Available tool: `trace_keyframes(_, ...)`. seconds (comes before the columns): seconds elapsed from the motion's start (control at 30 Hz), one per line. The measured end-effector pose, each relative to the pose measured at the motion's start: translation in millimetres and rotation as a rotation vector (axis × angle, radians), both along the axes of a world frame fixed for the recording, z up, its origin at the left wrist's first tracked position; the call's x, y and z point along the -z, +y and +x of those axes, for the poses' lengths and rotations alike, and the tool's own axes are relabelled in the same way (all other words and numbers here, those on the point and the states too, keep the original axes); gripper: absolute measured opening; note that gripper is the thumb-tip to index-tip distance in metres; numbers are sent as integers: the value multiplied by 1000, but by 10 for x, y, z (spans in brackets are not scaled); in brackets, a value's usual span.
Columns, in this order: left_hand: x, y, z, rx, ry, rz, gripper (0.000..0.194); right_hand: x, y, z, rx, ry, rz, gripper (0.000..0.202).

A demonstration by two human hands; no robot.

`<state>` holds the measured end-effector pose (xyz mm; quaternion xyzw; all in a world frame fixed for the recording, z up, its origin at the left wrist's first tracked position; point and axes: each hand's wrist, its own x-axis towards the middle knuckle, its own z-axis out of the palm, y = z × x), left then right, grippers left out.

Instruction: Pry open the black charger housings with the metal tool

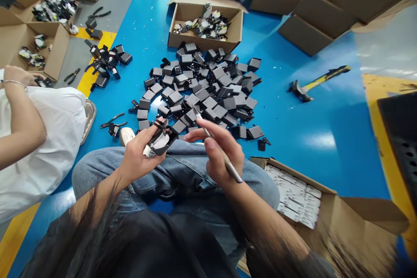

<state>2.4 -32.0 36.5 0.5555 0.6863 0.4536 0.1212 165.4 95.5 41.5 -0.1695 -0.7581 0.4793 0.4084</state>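
Observation:
My left hand (138,152) is closed around a black plastic housing (162,139), its open side facing up with a white rounded part and small red bits showing inside. Between the thumb and fingers of my right hand (224,152) is a slim pen-like tool (231,167) with a pale handle and a thin metal tip. That tip points up and away, apart from the housing. Just beyond both hands spreads a heap of similar dark grey housings (208,89) on the blue floor.
Beyond the heap stands a cardboard box (205,43) of mixed parts. A hammer (317,82) lies right; pliers (113,120) lie left. A box of white pieces (298,193) sits by my right knee. At left, a co-worker in white (39,134) sits near more boxes.

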Motion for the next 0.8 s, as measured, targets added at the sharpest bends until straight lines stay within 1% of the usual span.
trace_keyframes(0.07,-10,-7,-19,29,-27,-9,64,-46,-13,46,-14,42,-74,36)
trace_keyframes(0.13,-9,-19,-26,61,-74,-9,65,-85,-36,87,-26,39,-88,31)
trace_keyframes(0.23,1,-36,-26,83,-128,0,63,-120,-41,146,-12,12,-16,21)
trace_keyframes(0.37,3,-37,-21,84,-138,-1,65,-136,7,174,-17,95,134,20)
trace_keyframes(0.47,-10,-30,-14,77,-122,-2,63,-146,16,139,-19,112,237,19)
trace_keyframes(0.53,-18,-26,-8,70,-101,-3,62,-148,1,107,-33,125,264,18)
trace_keyframes(0.67,-15,-12,0,49,-33,11,58,-132,-35,66,-41,156,257,15)
trace_keyframes(0.8,-11,6,0,42,29,25,54,-130,-44,58,-17,106,284,11)
